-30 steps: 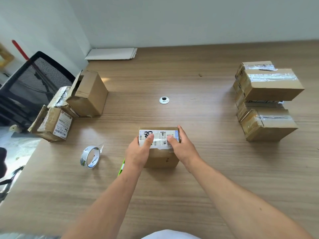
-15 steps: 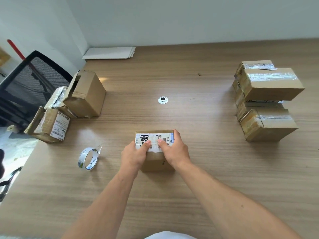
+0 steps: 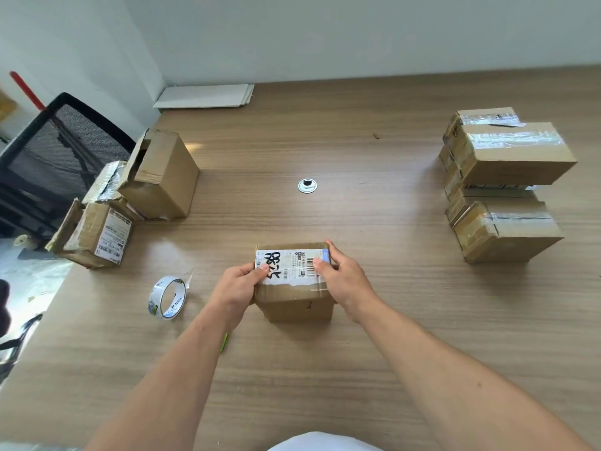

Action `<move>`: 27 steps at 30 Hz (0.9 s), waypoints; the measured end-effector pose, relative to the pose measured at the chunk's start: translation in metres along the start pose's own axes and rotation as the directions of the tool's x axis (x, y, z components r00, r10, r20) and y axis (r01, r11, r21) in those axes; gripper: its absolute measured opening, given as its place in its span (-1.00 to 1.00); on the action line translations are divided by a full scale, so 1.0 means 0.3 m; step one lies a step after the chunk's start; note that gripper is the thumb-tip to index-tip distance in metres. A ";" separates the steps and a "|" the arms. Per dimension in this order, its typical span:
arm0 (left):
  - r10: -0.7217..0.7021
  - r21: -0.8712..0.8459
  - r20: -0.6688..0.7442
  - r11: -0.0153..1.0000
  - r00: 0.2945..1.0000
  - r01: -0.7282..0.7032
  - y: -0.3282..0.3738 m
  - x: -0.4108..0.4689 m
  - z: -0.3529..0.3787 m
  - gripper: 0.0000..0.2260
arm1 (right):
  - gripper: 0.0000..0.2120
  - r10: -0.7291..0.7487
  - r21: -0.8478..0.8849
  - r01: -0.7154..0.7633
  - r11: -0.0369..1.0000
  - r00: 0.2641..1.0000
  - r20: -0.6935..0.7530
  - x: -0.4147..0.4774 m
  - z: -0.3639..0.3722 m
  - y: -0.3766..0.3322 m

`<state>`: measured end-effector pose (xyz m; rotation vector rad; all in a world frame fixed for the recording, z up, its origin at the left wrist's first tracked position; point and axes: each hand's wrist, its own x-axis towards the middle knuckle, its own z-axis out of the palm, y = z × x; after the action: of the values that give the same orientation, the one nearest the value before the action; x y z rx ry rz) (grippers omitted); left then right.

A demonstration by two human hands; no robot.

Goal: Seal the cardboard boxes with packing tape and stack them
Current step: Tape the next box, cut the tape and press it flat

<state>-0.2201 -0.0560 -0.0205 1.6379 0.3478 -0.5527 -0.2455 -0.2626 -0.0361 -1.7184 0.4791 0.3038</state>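
Note:
A small cardboard box (image 3: 294, 301) with a white shipping label on top stands on the wooden table (image 3: 357, 320) in front of me. My left hand (image 3: 235, 289) grips its left side, thumb on the label. My right hand (image 3: 346, 281) grips its right side, thumb on the label too. A roll of clear packing tape (image 3: 167, 297) stands on edge to the left of the box. At the right, taped boxes (image 3: 507, 183) sit in a stack two high. Unsealed boxes (image 3: 130, 196) lie at the left edge.
A black mesh chair (image 3: 55, 157) stands beyond the table's left edge. Flat white sheets (image 3: 205, 96) lie at the far corner by the wall. A round metal cable grommet (image 3: 307, 185) sits in the table's middle. A thin green tool (image 3: 224, 342) peeks from under my left forearm.
Both hands shifted on the small box, sliding toward its sides with the thumbs pressing across the label; the box has stayed in about the same place.

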 end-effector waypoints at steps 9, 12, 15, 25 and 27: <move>-0.031 0.031 0.024 0.999 0.999 0.031 0.028 -0.014 -0.005 -0.77 | -0.37 0.054 0.102 -0.059 0.993 0.997 0.051 0.003 -0.018 -0.011; 0.111 0.360 -0.049 0.929 0.993 -0.086 0.010 -0.006 0.052 -0.67 | -0.33 0.021 -0.035 -0.020 0.999 1.000 0.008 -0.026 0.027 -0.039; 0.188 0.454 -0.189 0.887 0.964 -0.084 -0.015 -0.010 0.090 -0.29 | -0.23 0.030 -0.084 -0.039 0.996 0.995 -0.098 -0.048 0.070 -0.057; 0.166 0.316 -0.210 0.944 0.964 -0.093 -0.003 -0.016 0.072 -0.62 | -0.50 -0.059 -0.149 0.035 0.988 0.985 -0.162 -0.015 0.062 -0.018; 0.140 0.300 -0.204 0.951 0.969 -0.075 0.000 -0.011 0.065 -0.73 | -0.42 -0.037 -0.145 0.017 0.989 0.990 -0.135 -0.019 0.050 -0.028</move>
<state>-0.2257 -0.0749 -0.0201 1.9996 0.3504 -0.3474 -0.2456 -0.2460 -0.0294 -1.8929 0.5453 0.2051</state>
